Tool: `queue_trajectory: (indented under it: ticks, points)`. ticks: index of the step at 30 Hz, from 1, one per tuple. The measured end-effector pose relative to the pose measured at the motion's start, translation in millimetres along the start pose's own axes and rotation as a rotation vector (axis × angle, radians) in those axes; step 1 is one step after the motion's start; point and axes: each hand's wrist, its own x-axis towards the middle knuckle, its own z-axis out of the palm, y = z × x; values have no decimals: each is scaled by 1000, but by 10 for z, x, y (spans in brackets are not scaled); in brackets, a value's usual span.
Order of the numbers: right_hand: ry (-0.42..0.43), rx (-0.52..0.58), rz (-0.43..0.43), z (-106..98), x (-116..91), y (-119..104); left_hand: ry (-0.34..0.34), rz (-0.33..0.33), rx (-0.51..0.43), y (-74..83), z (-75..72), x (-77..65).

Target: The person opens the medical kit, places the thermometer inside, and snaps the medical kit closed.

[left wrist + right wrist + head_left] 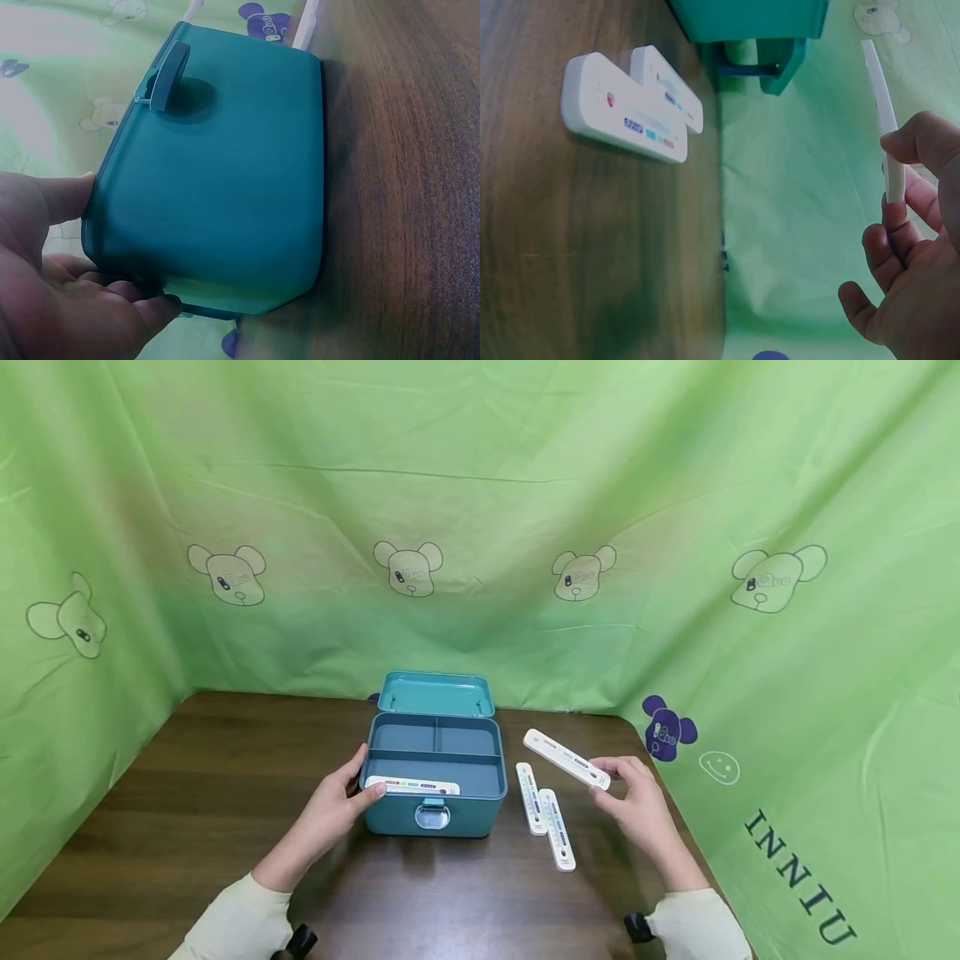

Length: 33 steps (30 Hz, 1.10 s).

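Note:
A teal storage box (435, 817) stands on the table with its lid (437, 695) tipped back and a divided compartment area showing. My left hand (335, 803) grips its left side, thumb at the top rim; the left wrist view shows the fingers (124, 300) curled against the wall. One flat white thermometer (420, 787) lies in the front compartment. Between thumb and fingers, my right hand (637, 802) pinches another white thermometer (564, 757) by its near end, raised right of the box. Two more, a left thermometer (531, 799) and a right thermometer (557, 831), lie side by side on the table.
The brown wooden table (225, 777) reaches back to a green curtain (495, 635) printed with bear heads, which also hangs at both sides. A metal-looking clasp (432, 815) sticks out from the box front.

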Motion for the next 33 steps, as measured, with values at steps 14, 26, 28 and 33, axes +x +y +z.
queue_trajectory:
  ticks: [14,26,28,33]
  points:
    - [-149,-8,-159,-59,167,-217,-3,3,-3,-4,24,4]
    - [-258,-33,-302,-37,323,-368,-4,-7,13,13,15,-5]
    - [-273,-33,-316,-24,359,-418,-2,-2,8,8,7,-10]
    - [-308,-46,-331,-3,463,-534,1,17,6,-2,2,2]
